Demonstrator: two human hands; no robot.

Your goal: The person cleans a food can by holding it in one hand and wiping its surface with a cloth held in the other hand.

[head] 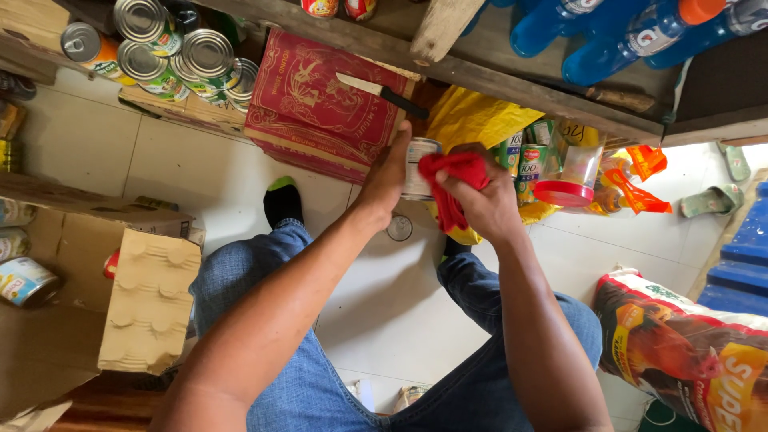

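Head camera is showing you wiping a tin can (418,168) above the white floor tiles (200,172); your left hand (387,178) is gripping its side, your right hand (480,204) is pressing a red cloth (450,178) on it; be turning the can slowly, keeping the grip firm.

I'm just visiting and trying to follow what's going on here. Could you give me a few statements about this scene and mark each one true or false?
1. The left hand holds a tin can. True.
2. The right hand presses a blue sponge against the can. False: it holds a red cloth.
3. A knife lies on top of the red carton. True.
4. The blue bottles stand on the floor by the person's feet. False: they lie on the wooden shelf above.
5. The person wears blue jeans. True.
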